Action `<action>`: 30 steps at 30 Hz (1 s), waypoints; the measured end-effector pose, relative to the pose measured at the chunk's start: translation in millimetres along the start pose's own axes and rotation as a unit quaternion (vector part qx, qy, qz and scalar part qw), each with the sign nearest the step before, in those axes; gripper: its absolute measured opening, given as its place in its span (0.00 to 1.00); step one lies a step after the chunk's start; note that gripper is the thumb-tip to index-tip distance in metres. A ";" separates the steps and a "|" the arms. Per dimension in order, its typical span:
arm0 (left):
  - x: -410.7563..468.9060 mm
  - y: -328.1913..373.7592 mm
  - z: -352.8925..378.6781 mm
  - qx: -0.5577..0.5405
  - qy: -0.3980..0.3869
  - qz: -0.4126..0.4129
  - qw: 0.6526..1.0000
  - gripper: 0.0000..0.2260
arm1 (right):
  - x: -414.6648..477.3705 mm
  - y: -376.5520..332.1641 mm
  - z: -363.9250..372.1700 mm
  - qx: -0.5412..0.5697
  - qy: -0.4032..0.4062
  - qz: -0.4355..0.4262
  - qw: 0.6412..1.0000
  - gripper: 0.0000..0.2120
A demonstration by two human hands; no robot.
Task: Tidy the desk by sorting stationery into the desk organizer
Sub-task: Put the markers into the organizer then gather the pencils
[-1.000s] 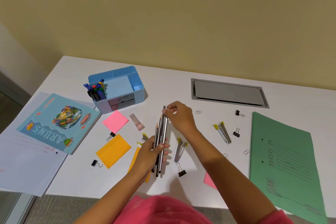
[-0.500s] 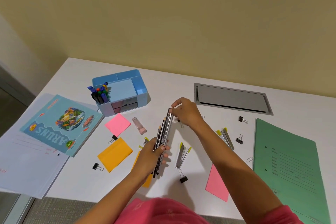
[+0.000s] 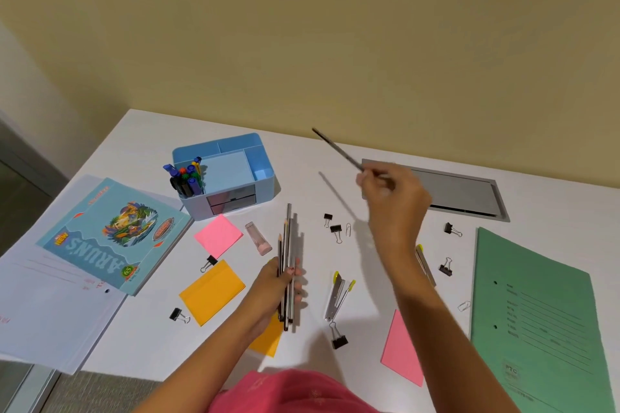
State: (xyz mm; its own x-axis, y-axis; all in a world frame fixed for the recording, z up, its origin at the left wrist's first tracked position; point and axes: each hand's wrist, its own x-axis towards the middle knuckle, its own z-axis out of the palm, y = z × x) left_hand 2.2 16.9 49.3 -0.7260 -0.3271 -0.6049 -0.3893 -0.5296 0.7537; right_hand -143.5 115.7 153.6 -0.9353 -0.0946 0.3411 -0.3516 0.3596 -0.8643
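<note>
we see the left hand [image 3: 280,282] near the front edge of the desk [image 3: 151,134], fingers curled round a bundle of pencils [image 3: 288,238] that runs front to back with its tips toward the back edge. we cannot tell whether the bundle touches the desk. the right hand [image 3: 394,193] is raised over the middle of the desk, thumb and fingers pinching one end of a single pencil [image 3: 335,147], which slants up toward the back-left and is blurred. the blue desk organizer [image 3: 265,174] stands toward the back-left corner, apart from both hands, with markers [image 3: 186,178] upright in its front-left compartment. just in front of it lie a pink sticky note [image 3: 218,235] and a pink eraser [image 3: 258,239]. black binder clips [image 3: 336,231] are scattered between the hands and out to the sides. a green folder [image 3: 536,312] lies along the right edge. a booklet [image 3: 114,231] rests on white papers [image 3: 50,318] at the left edge.
</note>
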 end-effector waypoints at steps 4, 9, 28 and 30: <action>12.0 19.4 2.5 -0.130 0.007 -0.017 0.991 0.09 | -78.4 15.0 15.9 -0.009 -0.069 -0.045 0.997 0.06; 16.9 35.0 6.5 -0.217 0.045 0.000 0.975 0.11 | -120.7 37.5 24.5 -0.023 -0.165 -0.018 0.986 0.06; 0.5 35.4 20.3 -0.085 0.066 0.235 0.966 0.08 | -103.1 21.1 49.5 0.422 -0.167 0.615 0.645 0.18; -6.3 26.9 26.8 -0.056 0.069 0.241 0.967 0.09 | -100.5 10.9 52.5 0.452 -0.177 0.615 0.622 0.19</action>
State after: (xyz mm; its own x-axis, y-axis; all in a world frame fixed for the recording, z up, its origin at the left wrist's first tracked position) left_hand -18.9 25.8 80.2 -0.7225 -0.6536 -0.2255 0.0438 -0.3687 0.9285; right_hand -55.5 80.4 90.5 -0.4132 -0.5201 -0.7475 0.9086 -0.2904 -0.3002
